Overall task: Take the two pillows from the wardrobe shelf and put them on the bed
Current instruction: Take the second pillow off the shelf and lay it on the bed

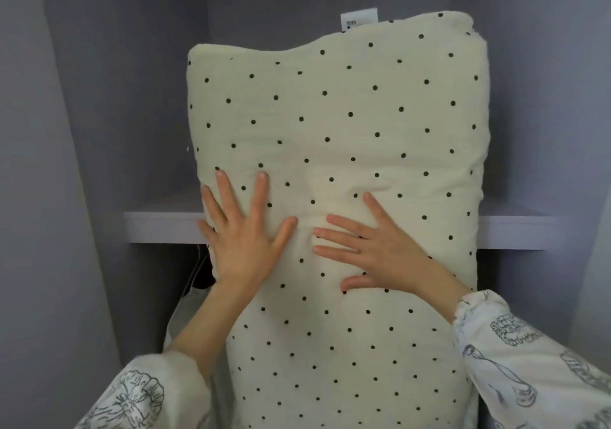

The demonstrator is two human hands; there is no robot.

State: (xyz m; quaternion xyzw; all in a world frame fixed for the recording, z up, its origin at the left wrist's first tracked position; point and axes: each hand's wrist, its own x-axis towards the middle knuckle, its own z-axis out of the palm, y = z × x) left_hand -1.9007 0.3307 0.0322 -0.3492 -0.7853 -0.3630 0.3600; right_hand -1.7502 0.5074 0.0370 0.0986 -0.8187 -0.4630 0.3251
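A cream pillow with black dots (347, 124) fills the middle of the head view, lengthwise, its far end on the wardrobe shelf (158, 226) and its near end hanging out toward me. A white tag sticks up at its far edge. My left hand (241, 233) lies flat on the pillow's left side with fingers spread. Also flat on the pillow, lower and right of centre, is my right hand (380, 253), fingers apart and pointing left. Neither hand is closed around the pillow. A second pillow is not visible.
Grey wardrobe walls (99, 130) close in on both sides and behind. Below the shelf on the left hang dark hangers and a pale garment (195, 296). My patterned white sleeves fill the lower corners.
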